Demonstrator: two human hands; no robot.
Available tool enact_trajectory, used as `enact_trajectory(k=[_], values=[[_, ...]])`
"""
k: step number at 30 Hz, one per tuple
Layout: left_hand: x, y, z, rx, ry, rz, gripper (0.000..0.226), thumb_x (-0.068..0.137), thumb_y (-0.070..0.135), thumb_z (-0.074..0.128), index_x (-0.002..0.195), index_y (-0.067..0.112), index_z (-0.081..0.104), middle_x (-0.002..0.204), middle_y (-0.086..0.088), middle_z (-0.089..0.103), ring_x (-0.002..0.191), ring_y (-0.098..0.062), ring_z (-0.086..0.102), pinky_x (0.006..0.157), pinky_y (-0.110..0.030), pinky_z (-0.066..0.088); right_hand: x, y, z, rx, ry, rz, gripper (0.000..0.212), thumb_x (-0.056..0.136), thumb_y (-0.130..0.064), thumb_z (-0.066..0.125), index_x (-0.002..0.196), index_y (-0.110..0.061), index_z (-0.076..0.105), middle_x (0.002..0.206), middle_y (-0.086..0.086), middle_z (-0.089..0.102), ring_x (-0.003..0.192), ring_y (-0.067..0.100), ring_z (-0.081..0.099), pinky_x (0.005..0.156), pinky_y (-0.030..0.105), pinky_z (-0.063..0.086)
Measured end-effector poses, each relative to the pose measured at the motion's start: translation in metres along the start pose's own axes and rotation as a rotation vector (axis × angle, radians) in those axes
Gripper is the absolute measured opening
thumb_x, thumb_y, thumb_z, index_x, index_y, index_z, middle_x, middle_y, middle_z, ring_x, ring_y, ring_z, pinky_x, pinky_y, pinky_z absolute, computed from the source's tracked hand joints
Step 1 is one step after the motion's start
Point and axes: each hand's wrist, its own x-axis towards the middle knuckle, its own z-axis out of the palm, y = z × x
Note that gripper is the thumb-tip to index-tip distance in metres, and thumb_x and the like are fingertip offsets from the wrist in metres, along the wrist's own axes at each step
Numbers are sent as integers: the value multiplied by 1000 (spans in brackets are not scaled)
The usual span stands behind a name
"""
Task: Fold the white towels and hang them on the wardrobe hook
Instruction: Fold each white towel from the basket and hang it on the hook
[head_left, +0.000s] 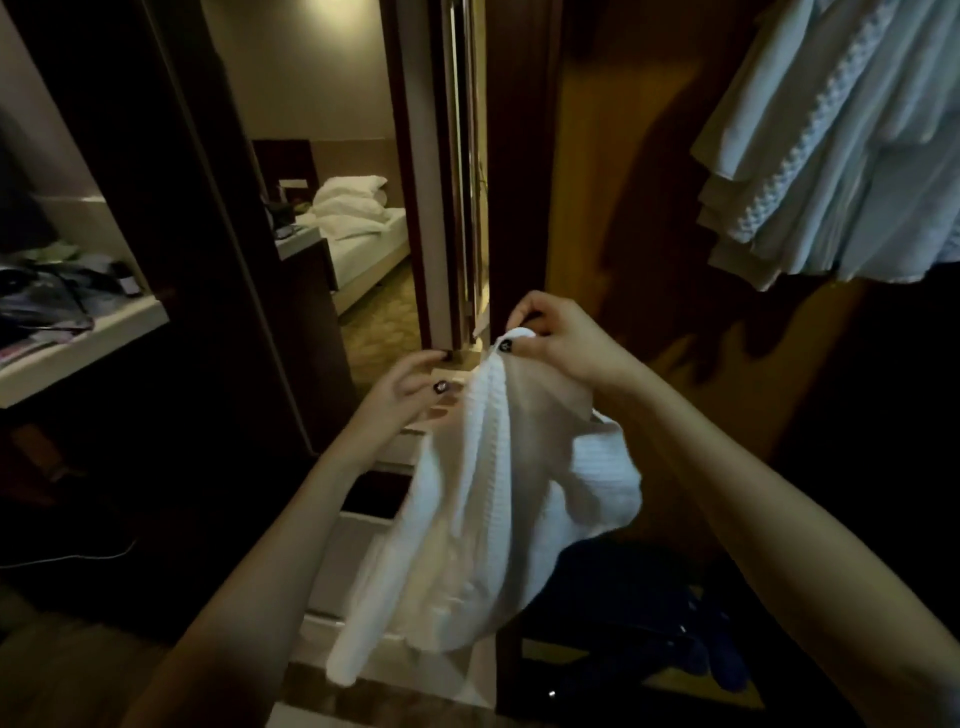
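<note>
A white waffle-weave towel (483, 525) hangs bunched in front of me at the centre of the head view. My right hand (556, 343) pinches its top corner between thumb and fingers. My left hand (410, 387) is beside the towel's left edge with fingers curled and apart, touching the fabric lightly or just short of it; I cannot tell which. Several white towels (831, 150) hang in the open wardrobe at the upper right. The hook itself is not visible.
The wardrobe's wooden side panel (613, 182) stands behind my hands. A dark blue garment (649, 613) lies on the wardrobe floor. A cluttered counter (67, 332) is at left. Through the doorway a bed with pillows (358, 213) shows.
</note>
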Motion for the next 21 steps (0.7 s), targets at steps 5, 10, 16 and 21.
enact_trajectory(k=[5, 10, 16, 21], values=[[14, 0, 53, -10, -134, 64, 61, 80, 9, 73, 126, 39, 45, 107, 1, 71, 105, -11, 65, 85, -19, 51, -13, 22, 3, -67, -87, 93, 11, 90, -1, 63, 86, -12, 60, 87, 5, 68, 79, 10, 65, 75, 22, 53], [23, -23, 93, -28, -155, 87, 67, 78, 1, 74, 122, 43, 45, 96, 1, 72, 93, -16, 69, 77, -25, 55, -32, 38, -15, -108, -110, 137, 7, 89, -2, 65, 92, -9, 64, 86, -1, 66, 78, 3, 63, 75, 19, 52], [33, -31, 133, -141, -233, 54, 47, 80, 7, 73, 113, 34, 54, 98, 2, 73, 96, -16, 69, 79, -23, 53, -54, 61, -37, -83, 83, 200, 15, 81, -8, 76, 84, -12, 62, 74, -4, 63, 67, 3, 59, 66, 18, 47], [47, -25, 161, -206, -240, 108, 29, 85, 7, 69, 108, 23, 60, 94, 2, 73, 92, -12, 68, 74, -20, 52, -80, 84, -57, -12, 342, 198, 4, 90, -13, 67, 91, -13, 63, 87, -4, 66, 79, 3, 62, 73, 17, 48]])
